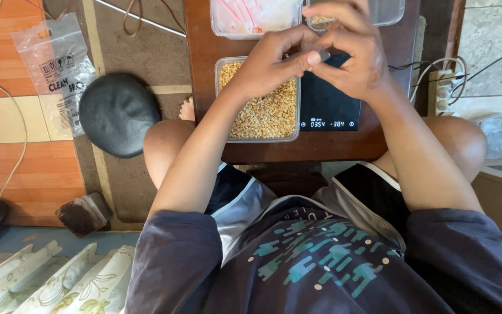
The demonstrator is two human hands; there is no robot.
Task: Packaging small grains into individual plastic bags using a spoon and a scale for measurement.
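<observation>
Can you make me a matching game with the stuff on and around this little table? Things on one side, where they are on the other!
Things:
1. tub of yellow grains
2. black digital scale
3. round black cushion
4. white power strip

Places:
A. on the floor left of the table
B. under the left hand
C. right of the table
D. below the right hand

Pairs: 1-B, 2-D, 3-A, 4-C

A small dark object (pixel 322 55), too far hidden to identify, is pinched between the fingertips of both hands at upper centre of the frame, directly above a clear rectangular container (pixel 262 110) filled with yellowish grain, resting flat beside a black digital scale (pixel 329 107).
</observation>
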